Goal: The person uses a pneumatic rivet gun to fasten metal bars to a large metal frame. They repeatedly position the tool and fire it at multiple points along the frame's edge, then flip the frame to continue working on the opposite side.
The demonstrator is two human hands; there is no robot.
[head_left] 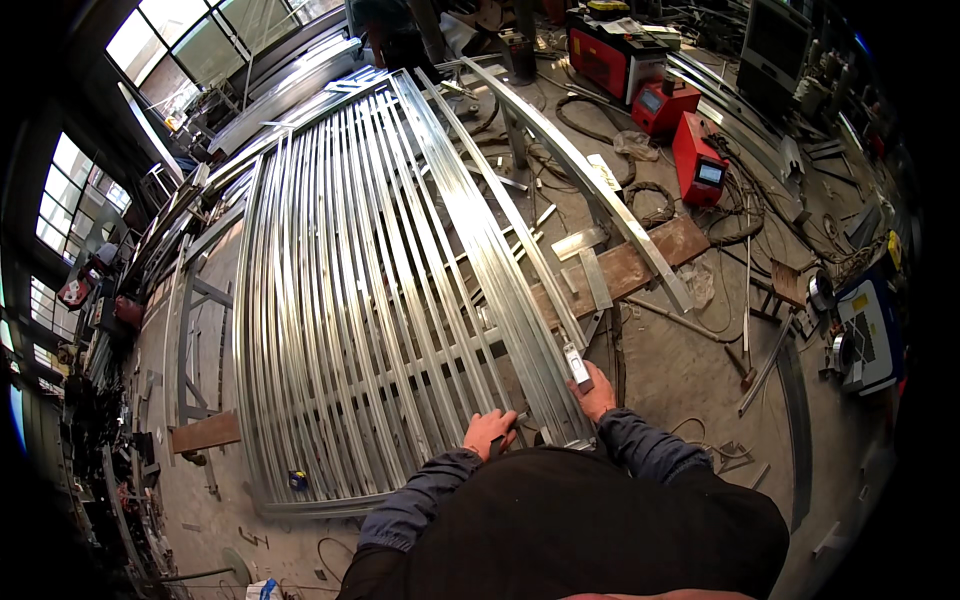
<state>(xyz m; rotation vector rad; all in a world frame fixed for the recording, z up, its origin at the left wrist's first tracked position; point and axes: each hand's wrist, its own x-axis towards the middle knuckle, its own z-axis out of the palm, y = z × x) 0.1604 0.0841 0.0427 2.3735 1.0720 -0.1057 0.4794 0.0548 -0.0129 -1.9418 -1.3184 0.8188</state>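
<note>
A large grate-like frame (330,290) of shiny parallel metal bars lies in front of me. My left hand (487,433) is at its near edge, fingers bent over something dark and thin that I cannot make out. My right hand (598,394) is closed on the near end of a long metal tube, beside the frame's wide right rail (490,255). A small pale rectangular fitting (577,366) with a window-like face shows at that end; whether it is part of the tube I cannot tell. A blue tape measure (298,480) rests on the bars at the near left.
Right of the frame, a bent metal beam (590,170) slants over a brown plank (640,262). Red machines (700,160) and coiled cables (655,205) stand on the floor at the far right. A hammer (743,372) and a blue-and-grey machine (868,335) are farther right.
</note>
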